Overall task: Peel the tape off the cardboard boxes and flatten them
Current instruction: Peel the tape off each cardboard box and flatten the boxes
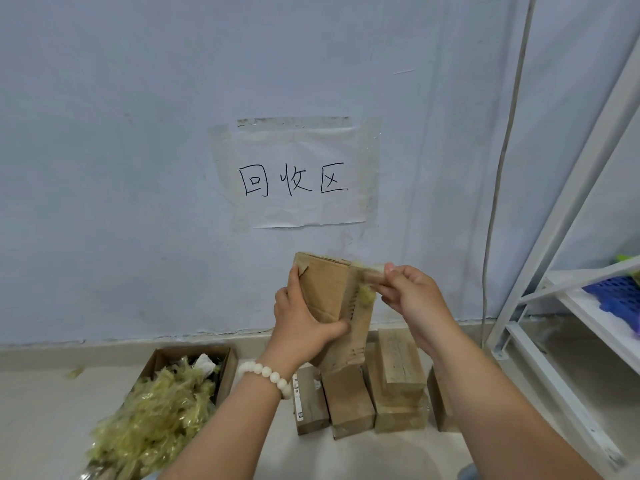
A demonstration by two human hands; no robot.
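Observation:
A small brown cardboard box (329, 292) is held up on end in front of the wall. My left hand (301, 320), with a white bead bracelet on its wrist, grips the box's left side, thumb across the front. My right hand (412, 292) pinches a strip of yellowish clear tape (369, 275) that stretches from the box's upper right edge; a crumpled bit of tape (367, 295) hangs just below. Several taped cardboard boxes (398, 368) stand on the floor beneath my hands.
An open carton (228, 362) at lower left overflows with crumpled yellowish tape (156, 410). A paper sign (298, 174) is taped to the pale wall. A white metal shelf frame (568, 265) with a blue basket (616, 299) stands at the right. A cable (498, 188) runs down the wall.

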